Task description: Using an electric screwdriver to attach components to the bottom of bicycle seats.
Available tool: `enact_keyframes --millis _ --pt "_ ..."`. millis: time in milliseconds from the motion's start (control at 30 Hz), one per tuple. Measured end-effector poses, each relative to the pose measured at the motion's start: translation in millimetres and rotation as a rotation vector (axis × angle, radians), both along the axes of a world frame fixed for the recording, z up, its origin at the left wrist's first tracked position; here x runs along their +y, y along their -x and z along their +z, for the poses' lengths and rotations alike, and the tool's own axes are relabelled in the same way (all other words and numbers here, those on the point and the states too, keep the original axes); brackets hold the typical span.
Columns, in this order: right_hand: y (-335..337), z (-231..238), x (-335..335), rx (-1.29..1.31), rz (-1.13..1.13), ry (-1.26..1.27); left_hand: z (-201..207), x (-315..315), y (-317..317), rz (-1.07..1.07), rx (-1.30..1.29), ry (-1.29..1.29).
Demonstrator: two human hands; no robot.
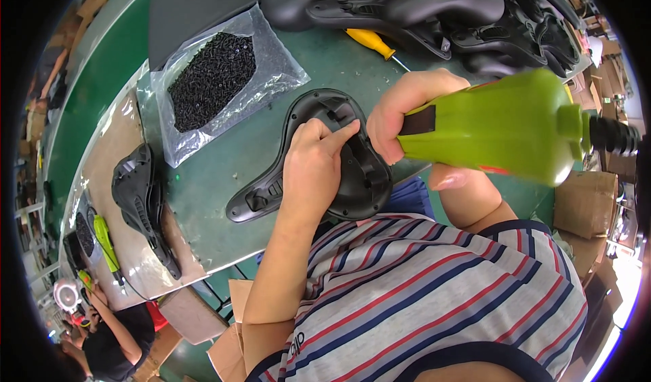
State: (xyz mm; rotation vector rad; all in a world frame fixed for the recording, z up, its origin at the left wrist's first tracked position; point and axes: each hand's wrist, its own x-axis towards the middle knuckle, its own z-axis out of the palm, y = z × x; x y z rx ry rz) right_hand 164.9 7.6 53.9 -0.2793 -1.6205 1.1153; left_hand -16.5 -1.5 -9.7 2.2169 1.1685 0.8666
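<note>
the left hand (313, 168), index outstretched, any pinch impossible to tell, touches the upturned glossy black plastic saddle (363, 182), frame centre; the right hand (405, 111) grips a lime-green plastic power tool (498, 124), whose slipping could hurt that finger.

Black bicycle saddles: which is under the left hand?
The upturned black saddle at centre, under the left hand; the single saddle at left and piled saddles at top lie apart.

Workbench (213, 192): glossy green top.
Cartons (586, 204): piled past the workbench's right edge.
Seat (192, 314): flat, beside the near edge.
Light (612, 347): white glare beyond the cartons.
</note>
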Motion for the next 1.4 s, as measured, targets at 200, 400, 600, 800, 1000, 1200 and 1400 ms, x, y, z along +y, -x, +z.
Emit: enact_keyframes --millis 200,400,600,800,1000,1200,1400 --pt "-0.8 10.7 -1.8 0.108 0.035 -0.014 -1.0 0.0 3.9 0.045 -0.106 0.037" --pt "-17.9 43.8 -0.3 0.226 0.172 -0.113 2.6 1.8 6.4 0.075 -0.764 0.668" --pt "-16.2 33.8 10.5 0.432 0.162 0.01 2.4 -17.7 17.0 -0.039 -1.391 1.075" --pt "-6.9 29.3 4.6 0.466 0.098 0.04 10.8 -27.2 10.3 -0.041 -1.496 1.202" --pt "-7.8 26.2 6.9 0.408 0.12 -0.068 8.6 -25.5 7.3 -0.01 -1.552 1.213" --pt "-1.3 19.3 3.3 0.4 0.078 -0.05 5.8 -25.3 6.0 0.036 -1.593 1.256" --pt "5.7 29.5 -12.9 0.293 0.108 -0.198 20.4 -27.5 -8.9 0.145 -1.537 1.068"
